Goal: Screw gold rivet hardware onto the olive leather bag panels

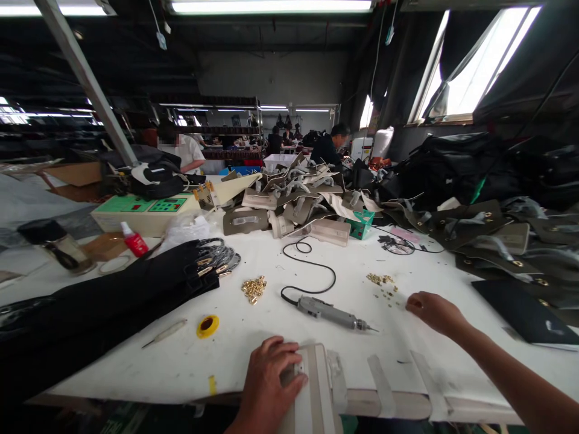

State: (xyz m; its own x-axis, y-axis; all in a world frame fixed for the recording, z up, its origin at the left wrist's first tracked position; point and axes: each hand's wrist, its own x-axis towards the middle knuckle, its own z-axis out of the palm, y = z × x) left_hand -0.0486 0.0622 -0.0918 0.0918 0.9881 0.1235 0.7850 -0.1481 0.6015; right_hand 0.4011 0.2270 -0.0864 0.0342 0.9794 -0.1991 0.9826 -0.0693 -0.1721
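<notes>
At the table's front edge my left hand grips the top of a beige and grey leather piece, its fingers bent over it. My right hand is closed, fingertips pressed together, just right of a scatter of small brass parts; whatever it pinches is hidden. Between the hands lies a grey electric screwdriver, its bit pointing right and its black cord running back. A heap of gold-coloured fittings sits behind and left of the screwdriver.
Yellow tape roll, pointed tool and black straps lie left. Grey leather pieces are piled at the back, beside a green box. A black folder lies right. Other people work farther off.
</notes>
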